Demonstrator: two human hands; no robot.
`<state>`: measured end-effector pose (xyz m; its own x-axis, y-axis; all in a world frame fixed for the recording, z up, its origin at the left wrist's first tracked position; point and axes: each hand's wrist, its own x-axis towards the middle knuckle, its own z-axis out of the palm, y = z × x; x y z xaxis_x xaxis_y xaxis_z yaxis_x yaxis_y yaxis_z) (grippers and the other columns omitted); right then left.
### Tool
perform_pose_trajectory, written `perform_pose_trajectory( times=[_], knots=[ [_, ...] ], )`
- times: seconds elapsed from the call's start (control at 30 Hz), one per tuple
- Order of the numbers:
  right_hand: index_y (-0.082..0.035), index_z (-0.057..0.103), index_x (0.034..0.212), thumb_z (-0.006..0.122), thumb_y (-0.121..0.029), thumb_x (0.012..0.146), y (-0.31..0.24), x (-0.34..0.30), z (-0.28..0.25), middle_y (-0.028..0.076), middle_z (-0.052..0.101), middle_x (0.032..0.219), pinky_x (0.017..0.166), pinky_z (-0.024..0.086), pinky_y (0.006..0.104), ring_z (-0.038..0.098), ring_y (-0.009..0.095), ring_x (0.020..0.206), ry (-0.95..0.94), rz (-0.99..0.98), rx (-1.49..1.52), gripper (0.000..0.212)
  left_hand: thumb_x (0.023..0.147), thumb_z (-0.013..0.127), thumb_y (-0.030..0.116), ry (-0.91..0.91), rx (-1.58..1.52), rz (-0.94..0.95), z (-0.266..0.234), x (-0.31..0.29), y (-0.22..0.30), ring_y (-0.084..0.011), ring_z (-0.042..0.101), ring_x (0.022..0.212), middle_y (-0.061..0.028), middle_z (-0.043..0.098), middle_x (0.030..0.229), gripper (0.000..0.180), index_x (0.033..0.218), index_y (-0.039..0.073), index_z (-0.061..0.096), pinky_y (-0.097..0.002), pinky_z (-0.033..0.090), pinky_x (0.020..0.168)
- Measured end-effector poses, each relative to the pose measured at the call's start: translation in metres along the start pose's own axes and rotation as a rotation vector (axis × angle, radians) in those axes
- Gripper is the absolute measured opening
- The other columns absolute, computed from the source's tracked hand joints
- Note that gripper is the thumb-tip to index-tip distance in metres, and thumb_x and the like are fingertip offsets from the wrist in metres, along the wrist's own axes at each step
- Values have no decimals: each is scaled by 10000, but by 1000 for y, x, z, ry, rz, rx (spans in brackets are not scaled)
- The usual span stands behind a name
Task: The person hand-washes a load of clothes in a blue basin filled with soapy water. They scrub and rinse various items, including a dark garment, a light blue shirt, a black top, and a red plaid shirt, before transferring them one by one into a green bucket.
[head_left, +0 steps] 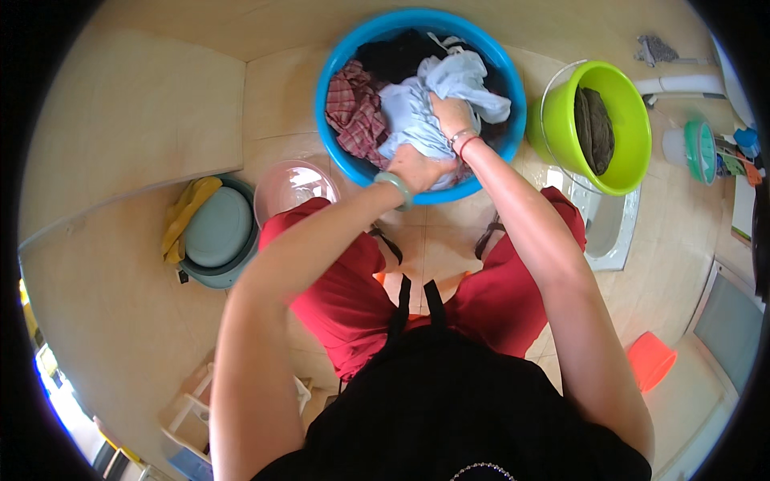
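A round blue basin stands on the floor in front of me, full of wet-looking clothes. My left hand, with a pale green bangle at its wrist, grips the lower edge of a light blue garment. Higher up and to the right, my right hand is closed on a bunched part of the same garment; its fingertips are buried in the folds. Left of the garment lies a red plaid cloth. Dark clothing fills the far side of the basin.
Right of the basin stands a lime green bucket holding a dark cloth. Behind it, a white squat toilet is set in the floor. A pink basin and a grey-green basin with a yellow cloth sit left.
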<state>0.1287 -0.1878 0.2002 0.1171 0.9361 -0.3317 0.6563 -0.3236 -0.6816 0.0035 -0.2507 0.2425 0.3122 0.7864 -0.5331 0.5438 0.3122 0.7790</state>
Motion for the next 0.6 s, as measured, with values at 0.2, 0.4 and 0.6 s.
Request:
perform_pose_trajectory(
  times=[0.2,0.4,0.6],
  knots=[
    [42,650,1164,555,-429,951,49,23,-1,134,687,1122,916,502,341,646,243,1018,-148,395,918,525,698,762,533,-43,-84,-48,1,6,6,-315,633,1068,-262,645,1136,866,1197,-145,557,-369,486,921],
    [62,588,1232,706,-417,873,-9,-24,-49,146,648,1184,920,523,356,652,227,1035,-355,334,1225,610,750,743,540,-182,-531,-105,-15,-12,27,-267,623,1088,-200,603,1233,958,1326,-159,431,-343,480,945],
    [84,655,1073,696,-194,841,-22,-36,-74,143,696,1024,789,554,320,688,216,874,-224,255,1025,365,886,645,534,-404,-1502,17,-19,-21,22,-250,521,1256,-108,537,1356,776,1450,75,374,-440,391,1086]
  ],
)
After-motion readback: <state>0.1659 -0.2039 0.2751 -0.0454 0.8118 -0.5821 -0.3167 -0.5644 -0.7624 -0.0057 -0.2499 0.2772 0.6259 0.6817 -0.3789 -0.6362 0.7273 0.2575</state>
